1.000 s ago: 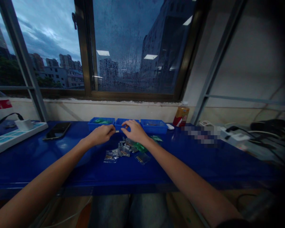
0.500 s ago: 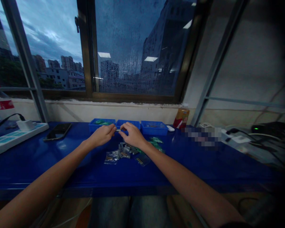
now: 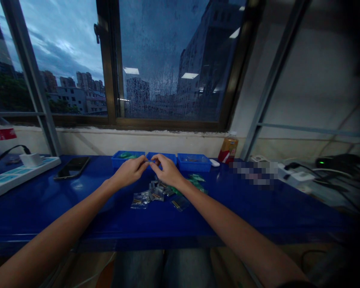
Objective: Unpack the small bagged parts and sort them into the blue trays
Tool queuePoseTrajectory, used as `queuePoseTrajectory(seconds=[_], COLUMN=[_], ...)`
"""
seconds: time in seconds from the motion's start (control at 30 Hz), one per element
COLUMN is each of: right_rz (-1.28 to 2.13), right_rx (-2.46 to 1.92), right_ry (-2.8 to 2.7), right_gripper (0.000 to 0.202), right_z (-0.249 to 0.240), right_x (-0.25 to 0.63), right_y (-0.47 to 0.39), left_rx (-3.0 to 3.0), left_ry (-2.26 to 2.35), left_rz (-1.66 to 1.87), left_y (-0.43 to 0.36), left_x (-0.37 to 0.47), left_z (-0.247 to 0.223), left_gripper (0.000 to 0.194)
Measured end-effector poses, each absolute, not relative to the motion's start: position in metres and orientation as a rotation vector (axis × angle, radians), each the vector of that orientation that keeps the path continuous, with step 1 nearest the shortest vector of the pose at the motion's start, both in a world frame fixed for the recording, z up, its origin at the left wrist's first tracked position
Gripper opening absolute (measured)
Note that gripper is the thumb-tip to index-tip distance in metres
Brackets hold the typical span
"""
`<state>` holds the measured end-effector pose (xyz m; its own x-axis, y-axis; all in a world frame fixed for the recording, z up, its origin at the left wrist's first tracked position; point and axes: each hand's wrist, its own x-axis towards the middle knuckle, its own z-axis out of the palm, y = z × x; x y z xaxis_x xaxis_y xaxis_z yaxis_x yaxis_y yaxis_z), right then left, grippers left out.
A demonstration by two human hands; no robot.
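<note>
The left hand point(image 3: 131, 171) and right hand point(image 3: 167, 171) are bare, with slim fingers and slender, bare forearms. A dark sleeve edge point(image 3: 294, 284) shows near the right elbow. Faded blue-grey jeans point(image 3: 139, 268) cover the legs, dim and softly blurred.

Overall: dim, cool blue cast.
Sky point(image 3: 63, 44): brightest area, cloudy daylight through left pane.
Right pane point(image 3: 165, 60): darker, streaked; pale rectangular reflections of lamps.
Table point(image 3: 228, 212): soft sheen, faint glare at left; front edge in shade.
Plastic packets point(image 3: 140, 201): small glints, fine detail lost.
Small piece point(image 3: 149, 161) between left hand point(image 3: 129, 172) and right hand point(image 3: 168, 171): too small and soft to identify.
Wall point(image 3: 324, 84): grey, fading to black at right edge.
Pixelated patch point(image 3: 255, 173): blocky, contents unreadable.
Frame edges: wide-angle stretch, slanting uprights.
</note>
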<state>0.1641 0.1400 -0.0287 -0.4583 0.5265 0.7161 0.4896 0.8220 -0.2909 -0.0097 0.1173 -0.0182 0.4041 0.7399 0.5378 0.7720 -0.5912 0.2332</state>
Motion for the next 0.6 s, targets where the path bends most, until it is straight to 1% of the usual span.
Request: queuePoseTrajectory(seconds=[0.17, 0.23, 0.33, 0.5, 0.6], right_rz=[0.031, 0.016, -0.011, -0.026, 0.027], right_rx=[-0.688, -0.701, -0.752, -0.79, -0.77], right_ry=[-2.185, -2.194, -2.176, -2.146, -2.158], right_gripper=[0.01, 0.012, 0.016, 0.023, 0.019], right_z=[-0.0285, -0.0282, -0.0281, -0.0293, -0.0296], right_x=[0.1637, 0.1629, 0.1622, 0.1627, 0.1627], right_y=[0.139, 0.1394, 0.1414, 0.1435, 0.1409], left_rx=[-2.618, -2.634, -2.636, -2.612, -2.563], left_ry=[-1.487, -1.478, -1.416, -1.348, -1.366], left_rz=[-0.855, -0.858, -0.945, -1.022, -1.013], left_y=[0.1185, 0.1188, 0.1186, 0.1172, 0.1164], left_x=[-0.0108, -0.0108, -0.0099, -0.008, -0.0075], left_z=[-0.0199, -0.0206, -0.0216, -0.0226, -0.0216], left_gripper=[0.032, 0.033, 0.026, 0.022, 0.019])
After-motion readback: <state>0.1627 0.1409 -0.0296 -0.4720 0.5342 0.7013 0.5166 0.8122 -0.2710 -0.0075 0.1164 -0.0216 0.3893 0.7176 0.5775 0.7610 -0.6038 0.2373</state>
